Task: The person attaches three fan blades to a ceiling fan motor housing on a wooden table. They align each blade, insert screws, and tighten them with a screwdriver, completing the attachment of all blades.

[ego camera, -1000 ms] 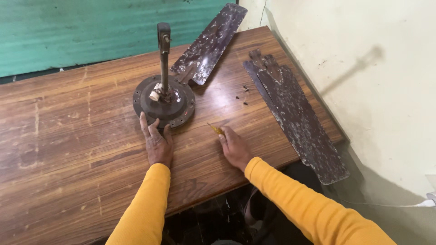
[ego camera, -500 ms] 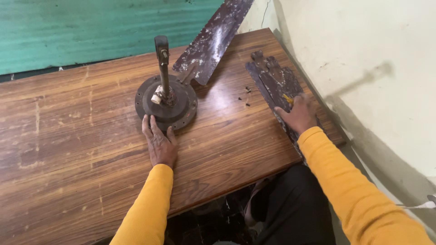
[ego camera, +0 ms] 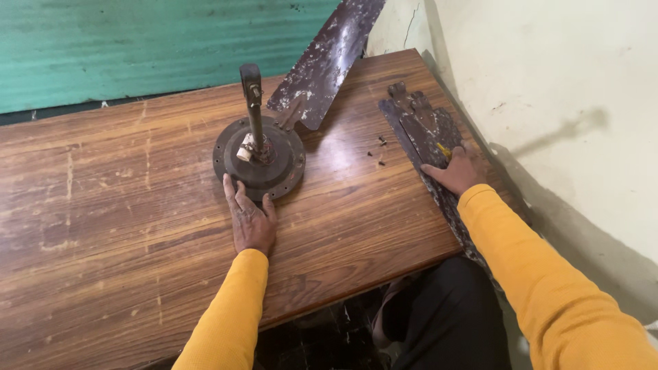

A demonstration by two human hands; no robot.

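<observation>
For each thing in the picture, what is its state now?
Fan motor hub: flat on the table, rod upright.
Left hand: flat, fingertips touching the hub.
Right hand: resting on the near fan blade, with a small yellow thing.
Far fan blade: attached at the hub.
Screws: loose on the table.

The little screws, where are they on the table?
The screws lie loose on the wooden table, right of centre in the head view, between the round metal hub and the dark blade under the right hand.
</observation>
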